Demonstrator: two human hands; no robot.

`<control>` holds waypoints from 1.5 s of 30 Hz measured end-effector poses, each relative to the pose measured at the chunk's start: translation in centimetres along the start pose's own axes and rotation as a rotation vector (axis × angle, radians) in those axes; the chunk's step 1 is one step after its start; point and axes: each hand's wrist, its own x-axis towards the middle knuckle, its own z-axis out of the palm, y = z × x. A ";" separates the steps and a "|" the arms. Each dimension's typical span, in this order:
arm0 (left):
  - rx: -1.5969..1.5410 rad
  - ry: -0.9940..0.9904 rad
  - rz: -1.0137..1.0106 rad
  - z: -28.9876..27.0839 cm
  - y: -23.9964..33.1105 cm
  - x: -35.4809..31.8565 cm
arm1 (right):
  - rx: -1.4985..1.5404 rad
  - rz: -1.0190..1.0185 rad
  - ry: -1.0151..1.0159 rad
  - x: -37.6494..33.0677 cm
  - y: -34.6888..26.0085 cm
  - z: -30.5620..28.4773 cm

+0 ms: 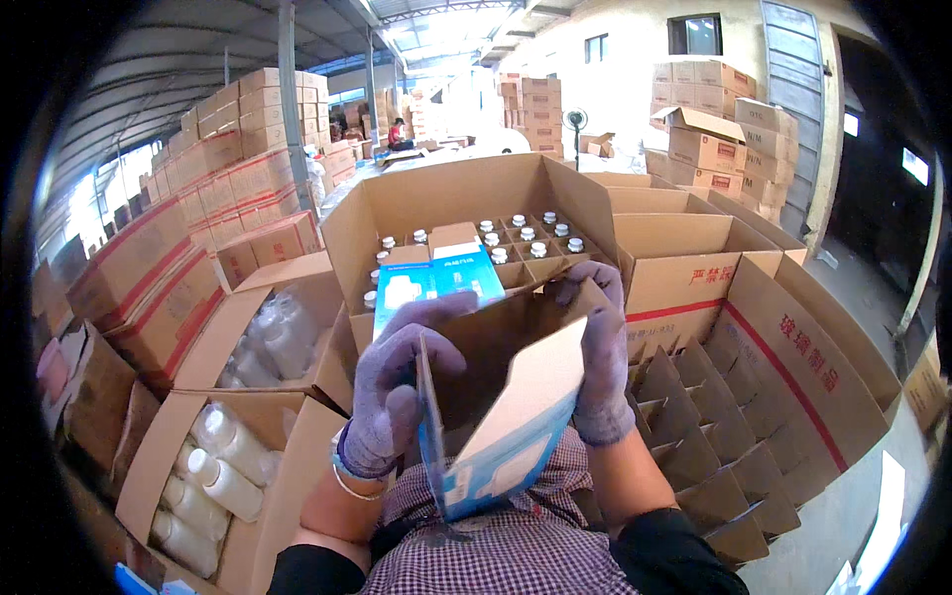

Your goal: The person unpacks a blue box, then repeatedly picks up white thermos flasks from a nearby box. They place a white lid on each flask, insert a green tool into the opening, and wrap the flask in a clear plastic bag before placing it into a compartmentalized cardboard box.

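In front of my chest I hold a small blue-and-white cardboard box (531,421), unfolded, with its top open and its brown inside showing. My left hand (392,387), in a grey-purple knit glove, grips the box's left edge. The same kind of glove covers my right hand (603,362), which grips the far right edge. Just beyond stands a large open carton (446,183) with dividers, holding several white-capped bottles (538,250). Another blue-and-white box (451,278) lies on top of its cells, close to my left fingers.
At the lower left, an open carton (283,466) holds white plastic bottles (230,481); behind it another carton (213,342) holds clear-wrapped ones. To my right, a carton (764,397) has a cardboard divider grid (684,416). Stacked cartons (263,193) and a fan (575,121) stand farther back.
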 end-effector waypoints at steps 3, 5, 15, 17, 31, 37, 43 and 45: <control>-0.173 0.051 -0.051 -0.6 -1.6 -0.2 | 0.720 0.011 0.022 -2.0 1.9 -0.1; -0.203 -0.120 -0.115 -2.7 -1.9 0.7 | 0.584 0.052 0.055 -2.6 2.2 -0.6; 0.308 -0.268 -0.335 -2.0 -4.9 1.8 | -0.685 -0.354 -0.433 -2.6 -1.4 2.3; 0.361 -0.168 -0.223 -1.3 -5.0 1.6 | -0.821 -0.213 -0.544 -2.0 -1.6 2.7; -0.218 0.145 -0.529 0.2 -6.1 -2.2 | -0.614 -0.232 -0.819 -1.1 -4.7 -0.2; -0.419 0.010 -0.260 0.1 1.6 -2.8 | 0.069 0.296 -0.460 0.3 2.2 -1.9; -0.002 -0.207 0.388 1.4 2.7 0.0 | -0.228 0.883 -0.815 -0.8 4.4 -6.9; 0.213 -0.183 0.436 0.6 -1.3 0.5 | -0.178 0.774 -0.460 0.8 -0.3 -12.8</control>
